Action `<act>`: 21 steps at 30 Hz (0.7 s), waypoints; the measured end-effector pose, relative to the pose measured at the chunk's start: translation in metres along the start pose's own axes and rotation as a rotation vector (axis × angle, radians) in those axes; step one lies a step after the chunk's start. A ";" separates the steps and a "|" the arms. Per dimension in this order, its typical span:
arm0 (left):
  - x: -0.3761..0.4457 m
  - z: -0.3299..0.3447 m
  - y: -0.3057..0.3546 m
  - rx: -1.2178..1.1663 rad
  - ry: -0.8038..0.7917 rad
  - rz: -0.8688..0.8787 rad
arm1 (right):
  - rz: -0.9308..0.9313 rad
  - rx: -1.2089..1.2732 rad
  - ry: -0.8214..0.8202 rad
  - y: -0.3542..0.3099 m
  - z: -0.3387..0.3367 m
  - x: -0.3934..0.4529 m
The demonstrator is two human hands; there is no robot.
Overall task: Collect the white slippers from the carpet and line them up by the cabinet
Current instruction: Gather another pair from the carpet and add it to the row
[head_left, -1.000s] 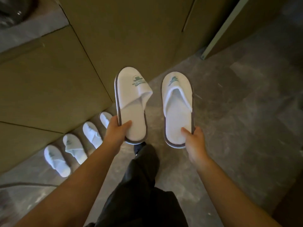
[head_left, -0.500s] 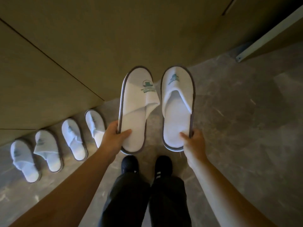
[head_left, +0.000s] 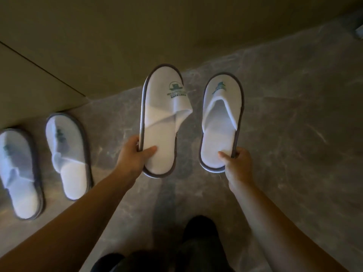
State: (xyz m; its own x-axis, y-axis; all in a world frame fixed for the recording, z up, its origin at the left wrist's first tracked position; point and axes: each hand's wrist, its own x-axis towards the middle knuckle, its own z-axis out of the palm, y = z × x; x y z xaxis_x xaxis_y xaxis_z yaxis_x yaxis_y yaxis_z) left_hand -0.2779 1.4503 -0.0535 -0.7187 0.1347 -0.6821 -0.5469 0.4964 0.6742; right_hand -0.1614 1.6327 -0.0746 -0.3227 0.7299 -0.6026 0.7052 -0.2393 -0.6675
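Observation:
My left hand (head_left: 133, 156) grips the heel of a white slipper (head_left: 161, 107) with a grey rim and a green logo; its toe flap hangs folded to the right. My right hand (head_left: 236, 163) pinches the heel of a second white slipper (head_left: 221, 118), held level beside the first. Both are held low over the grey stone floor, toes toward the tan cabinet front (head_left: 137, 36). Two more white slippers, one (head_left: 67, 154) and another (head_left: 17, 173), lie in a row on the floor at the left, toes to the cabinet.
The grey marbled floor (head_left: 294, 134) stretches to the right of the held slippers. My dark trousers and black shoe (head_left: 200, 232) are at the bottom centre. A seam in the cabinet panels (head_left: 43, 65) runs diagonally at upper left.
The view has dropped much closer to the floor and shifted right; only two of the lined-up slippers remain in view. Both held slippers have come down lower and spread a little apart.

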 end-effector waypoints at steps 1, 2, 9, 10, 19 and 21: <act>0.017 0.006 -0.012 0.001 -0.007 0.017 | -0.019 0.005 0.008 0.012 0.010 0.017; 0.033 0.012 -0.023 0.003 -0.021 0.027 | -0.038 0.004 0.012 0.022 0.019 0.032; 0.094 0.038 -0.063 0.029 -0.048 0.092 | -0.154 -0.015 0.065 0.058 0.055 0.091; 0.094 0.038 -0.064 0.032 -0.053 0.092 | -0.170 -0.040 0.071 0.058 0.054 0.089; 0.069 0.034 -0.058 -0.150 -0.109 0.114 | -0.108 0.157 -0.290 0.025 0.086 0.026; 0.066 0.027 -0.056 -0.159 -0.132 0.147 | -0.123 0.228 -0.426 0.014 0.101 0.015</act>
State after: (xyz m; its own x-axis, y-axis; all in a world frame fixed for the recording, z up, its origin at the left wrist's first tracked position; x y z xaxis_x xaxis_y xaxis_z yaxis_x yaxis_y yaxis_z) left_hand -0.2833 1.4539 -0.1442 -0.7385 0.3116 -0.5980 -0.5090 0.3239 0.7975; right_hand -0.2199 1.5755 -0.1370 -0.6575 0.4467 -0.6068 0.5052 -0.3361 -0.7948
